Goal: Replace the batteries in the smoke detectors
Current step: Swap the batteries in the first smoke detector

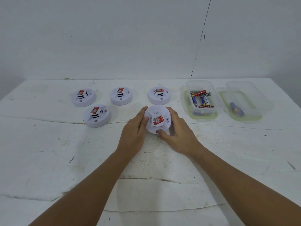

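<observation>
Hands, left and right, clasping one smoke detector; four more detectors, two clear tubs.

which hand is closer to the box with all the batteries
Right. The right hand grips the detector on the side toward the battery box; the left hand holds its far side.

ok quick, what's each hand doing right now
Left hand: fingers curled round the left side of the round white plastic smoke detector, gripping it.
Right hand: grips the same detector's right side, thumb on its front edge.
</observation>
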{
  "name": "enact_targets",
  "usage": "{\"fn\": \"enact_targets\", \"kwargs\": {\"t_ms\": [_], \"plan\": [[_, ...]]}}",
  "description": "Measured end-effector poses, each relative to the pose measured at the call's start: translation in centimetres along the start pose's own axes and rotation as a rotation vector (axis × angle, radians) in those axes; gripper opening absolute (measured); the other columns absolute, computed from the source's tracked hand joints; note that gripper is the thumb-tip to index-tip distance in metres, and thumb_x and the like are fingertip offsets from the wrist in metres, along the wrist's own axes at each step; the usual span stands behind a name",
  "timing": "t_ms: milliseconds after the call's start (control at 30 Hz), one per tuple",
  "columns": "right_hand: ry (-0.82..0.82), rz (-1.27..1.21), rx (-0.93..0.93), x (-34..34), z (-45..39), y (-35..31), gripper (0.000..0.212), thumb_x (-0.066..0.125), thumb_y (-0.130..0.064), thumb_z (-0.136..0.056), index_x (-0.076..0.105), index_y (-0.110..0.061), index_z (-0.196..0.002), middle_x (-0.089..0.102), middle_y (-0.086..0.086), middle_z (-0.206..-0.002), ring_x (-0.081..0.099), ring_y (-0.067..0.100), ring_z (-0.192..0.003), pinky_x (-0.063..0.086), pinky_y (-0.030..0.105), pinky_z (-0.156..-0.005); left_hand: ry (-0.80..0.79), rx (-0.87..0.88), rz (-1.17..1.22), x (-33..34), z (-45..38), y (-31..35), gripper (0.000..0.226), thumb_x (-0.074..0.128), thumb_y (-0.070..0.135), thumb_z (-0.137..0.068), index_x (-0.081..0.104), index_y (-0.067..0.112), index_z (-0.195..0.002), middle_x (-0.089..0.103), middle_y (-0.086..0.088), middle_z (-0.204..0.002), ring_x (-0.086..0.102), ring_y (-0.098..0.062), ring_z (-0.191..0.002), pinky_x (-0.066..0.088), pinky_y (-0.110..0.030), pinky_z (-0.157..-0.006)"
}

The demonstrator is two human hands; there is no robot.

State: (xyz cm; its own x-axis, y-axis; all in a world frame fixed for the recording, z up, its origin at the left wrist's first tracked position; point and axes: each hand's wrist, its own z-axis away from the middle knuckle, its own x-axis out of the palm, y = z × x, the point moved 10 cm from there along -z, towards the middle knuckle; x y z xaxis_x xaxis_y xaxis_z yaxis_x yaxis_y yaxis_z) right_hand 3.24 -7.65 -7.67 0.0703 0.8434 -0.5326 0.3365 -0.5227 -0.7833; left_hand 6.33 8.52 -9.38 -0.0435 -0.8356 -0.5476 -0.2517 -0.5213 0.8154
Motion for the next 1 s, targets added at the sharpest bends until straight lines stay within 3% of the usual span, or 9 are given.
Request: {"fn": "enact_targets", "kwargs": {"t_ms": [267,467,633,900,1000], "plan": [[0.002,-0.004,-0.003,-0.02,0.03,0.01,0.065,0.074,-0.017,-0.091,0.042,-0.035,-0.145,0.063,-0.020,-0.130,0.063,0.009,-0.119,0.057,0.041,-0.095,-0.012,-0.006,-0.004,0.20,0.12,-0.08,0.048,0.034,0.038,-0.113,0.037,0.032,-0.160,0.054,0.016,-0.144,0.050,-0.002,-0.124,0.041,-0.024,-0.105],[0.004,-0.008,0.006,-0.07,0.09,0.01,0.062,0.073,-0.019,-0.092,0.044,-0.033,-0.144,0.063,-0.018,-0.129,0.064,0.012,-0.117,0.057,0.046,-0.093,-0.003,-0.006,-0.004,0.05,0.34,0.21,0.047,0.035,0.037,-0.112,0.038,0.034,-0.159,0.054,0.020,-0.133,0.052,-0.004,-0.120,0.041,-0.023,-0.100],[-0.005,-0.001,0.001,-0.08,0.14,-0.27,0.062,0.074,-0.018,-0.091,0.044,-0.033,-0.144,0.063,-0.021,-0.127,0.064,0.010,-0.116,0.057,0.044,-0.091,0.001,0.006,-0.022,0.01,0.33,0.25,0.047,0.034,0.037,-0.113,0.038,0.034,-0.159,0.059,0.012,-0.141,0.056,-0.008,-0.120,0.045,-0.027,-0.101],[-0.014,0.009,0.008,-0.10,0.22,-0.42,0.060,0.073,-0.018,-0.092,0.045,-0.035,-0.142,0.065,-0.018,-0.124,0.066,0.011,-0.111,0.058,0.045,-0.087,0.002,0.008,-0.027,0.11,0.32,0.09,0.047,0.034,0.039,-0.112,0.038,0.033,-0.159,0.059,0.010,-0.144,0.054,-0.005,-0.121,0.043,-0.020,-0.099],[-0.012,0.010,0.008,-0.12,0.23,-0.50,0.059,0.073,-0.019,-0.092,0.045,-0.034,-0.142,0.065,-0.017,-0.123,0.066,0.011,-0.109,0.058,0.044,-0.086,0.004,0.010,-0.039,0.09,0.27,0.03,0.047,0.033,0.040,-0.113,0.037,0.034,-0.159,0.060,0.009,-0.143,0.056,-0.008,-0.121,0.046,-0.027,-0.102]]}}
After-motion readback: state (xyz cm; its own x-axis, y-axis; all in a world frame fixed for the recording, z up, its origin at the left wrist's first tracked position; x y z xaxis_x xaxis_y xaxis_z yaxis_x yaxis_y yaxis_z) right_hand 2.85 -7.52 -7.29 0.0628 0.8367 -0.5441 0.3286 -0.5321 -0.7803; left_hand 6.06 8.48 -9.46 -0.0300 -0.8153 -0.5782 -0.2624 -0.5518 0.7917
